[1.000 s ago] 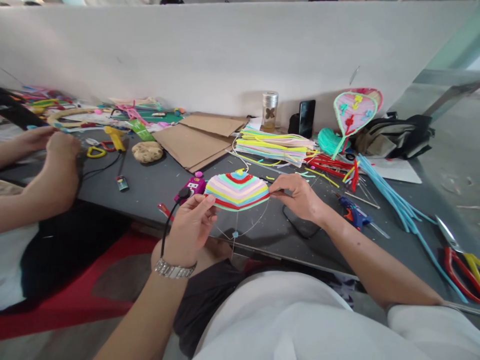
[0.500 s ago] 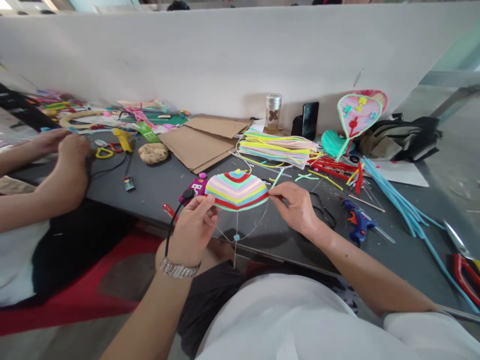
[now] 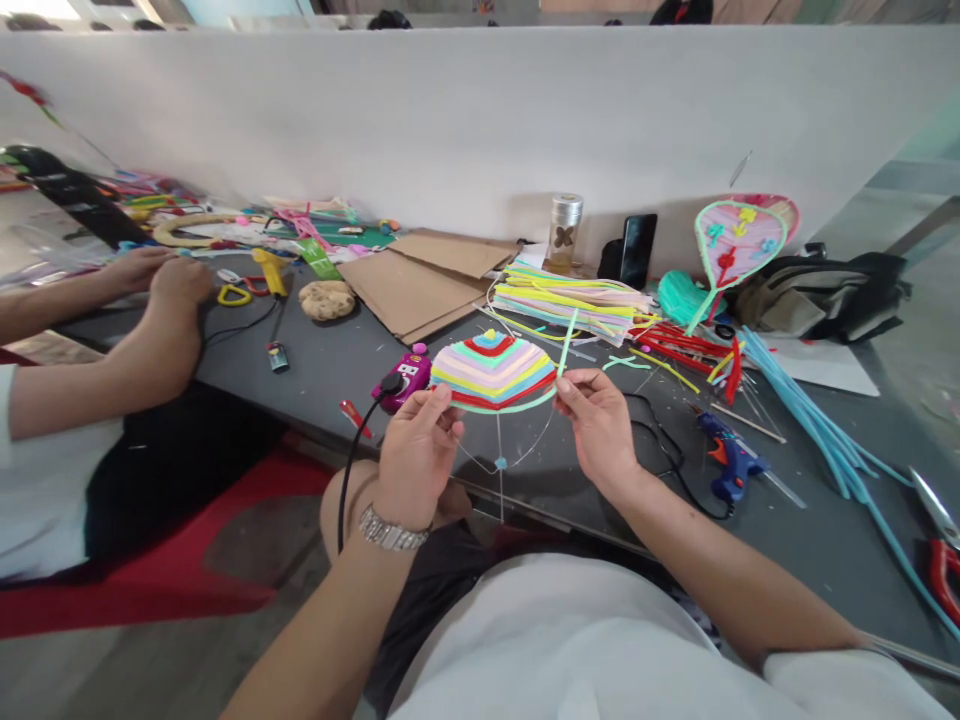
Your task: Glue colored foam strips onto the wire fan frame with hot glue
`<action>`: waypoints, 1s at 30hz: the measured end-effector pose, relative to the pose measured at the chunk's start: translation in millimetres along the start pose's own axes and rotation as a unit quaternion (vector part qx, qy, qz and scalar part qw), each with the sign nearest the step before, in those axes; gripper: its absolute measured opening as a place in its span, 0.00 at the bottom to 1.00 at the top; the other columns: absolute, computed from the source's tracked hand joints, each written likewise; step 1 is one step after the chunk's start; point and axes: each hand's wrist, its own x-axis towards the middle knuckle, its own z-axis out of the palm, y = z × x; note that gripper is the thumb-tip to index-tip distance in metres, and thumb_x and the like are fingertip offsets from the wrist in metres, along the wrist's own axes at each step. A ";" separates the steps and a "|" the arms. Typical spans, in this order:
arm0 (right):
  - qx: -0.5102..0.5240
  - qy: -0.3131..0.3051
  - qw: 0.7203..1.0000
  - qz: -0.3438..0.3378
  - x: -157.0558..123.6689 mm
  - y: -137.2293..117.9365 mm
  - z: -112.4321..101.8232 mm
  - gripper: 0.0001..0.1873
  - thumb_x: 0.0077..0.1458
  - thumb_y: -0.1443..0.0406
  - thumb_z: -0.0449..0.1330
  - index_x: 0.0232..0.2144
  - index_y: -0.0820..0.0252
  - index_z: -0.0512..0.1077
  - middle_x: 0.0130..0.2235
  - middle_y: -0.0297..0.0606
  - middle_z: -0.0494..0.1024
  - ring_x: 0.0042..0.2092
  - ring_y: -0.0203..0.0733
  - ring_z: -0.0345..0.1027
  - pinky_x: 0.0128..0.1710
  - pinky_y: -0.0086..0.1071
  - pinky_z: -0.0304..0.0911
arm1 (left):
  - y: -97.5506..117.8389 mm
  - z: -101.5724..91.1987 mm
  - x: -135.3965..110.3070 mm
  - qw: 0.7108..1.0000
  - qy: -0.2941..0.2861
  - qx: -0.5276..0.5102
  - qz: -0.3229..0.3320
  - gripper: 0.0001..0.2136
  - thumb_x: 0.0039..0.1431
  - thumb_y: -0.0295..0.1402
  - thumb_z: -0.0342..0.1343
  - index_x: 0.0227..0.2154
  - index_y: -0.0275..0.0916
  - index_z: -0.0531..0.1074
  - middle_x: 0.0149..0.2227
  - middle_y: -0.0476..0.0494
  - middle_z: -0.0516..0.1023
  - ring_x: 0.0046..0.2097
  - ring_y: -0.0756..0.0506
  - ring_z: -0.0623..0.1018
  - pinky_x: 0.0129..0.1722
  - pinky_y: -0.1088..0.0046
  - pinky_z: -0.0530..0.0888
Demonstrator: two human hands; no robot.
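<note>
A half-woven fan (image 3: 493, 372) of coloured pipe-cleaner bands on a thin wire frame hangs above the table's near edge. My left hand (image 3: 416, 455), a metal watch on its wrist, pinches the fan's left edge. My right hand (image 3: 596, 420) pinches the right edge, where a loose pale green pipe cleaner (image 3: 568, 335) sticks up. Below the bands the bare wire loop and its stem show, with a small blue bead at the joint.
On the dark table (image 3: 810, 520) lie a blue glue gun (image 3: 726, 463), a stack of pipe cleaners (image 3: 562, 295), red and blue pipe cleaners, cardboard (image 3: 420, 285), a finished fan (image 3: 731, 245), a jar, a phone, a purple power plug (image 3: 405, 378). Another person's hands (image 3: 161, 285) rest at the left.
My right hand has shifted its pinch on the fan's right edge, and the pale green pipe cleaner now stands up there. The camera has tilted down and left a little.
</note>
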 end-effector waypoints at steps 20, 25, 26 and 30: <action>-0.001 -0.080 0.995 0.053 -15.4 24.5 2.8 0.13 0.42 0.60 0.75 0.28 0.56 0.76 0.28 0.30 0.77 0.33 0.37 0.70 0.40 0.35 0.68 | -28.8 11.5 -14.3 0.998 0.015 -0.061 -0.023 0.23 0.32 0.37 0.80 0.23 0.37 0.70 0.26 0.55 0.76 0.27 0.56 0.76 0.26 0.83 0.75; -0.159 0.020 0.986 -0.043 -27.5 13.7 -19.9 0.26 0.42 0.59 0.75 0.43 0.56 0.71 0.36 0.33 0.78 0.37 0.40 0.71 0.39 0.36 0.67 | -25.2 6.9 -9.7 0.996 0.048 -0.071 -0.002 0.23 0.32 0.38 0.80 0.24 0.36 0.70 0.25 0.56 0.74 0.26 0.56 0.75 0.27 0.82 0.76; -0.197 0.032 0.977 -0.070 -31.2 7.5 -27.3 0.26 0.43 0.59 0.75 0.43 0.56 0.71 0.36 0.33 0.77 0.36 0.39 0.70 0.38 0.36 0.66 | -24.3 5.3 -8.0 0.996 0.056 -0.073 0.000 0.23 0.32 0.38 0.80 0.24 0.36 0.70 0.24 0.56 0.74 0.26 0.56 0.74 0.27 0.81 0.77; -0.280 0.105 0.928 -0.221 -44.6 -40.9 -53.3 0.12 0.55 0.59 0.69 0.39 0.56 0.73 0.36 0.35 0.75 0.36 0.41 0.68 0.38 0.38 0.63 | -25.3 -2.6 -0.7 0.994 0.080 -0.077 0.008 0.24 0.31 0.37 0.80 0.23 0.37 0.69 0.25 0.56 0.74 0.26 0.56 0.74 0.28 0.80 0.77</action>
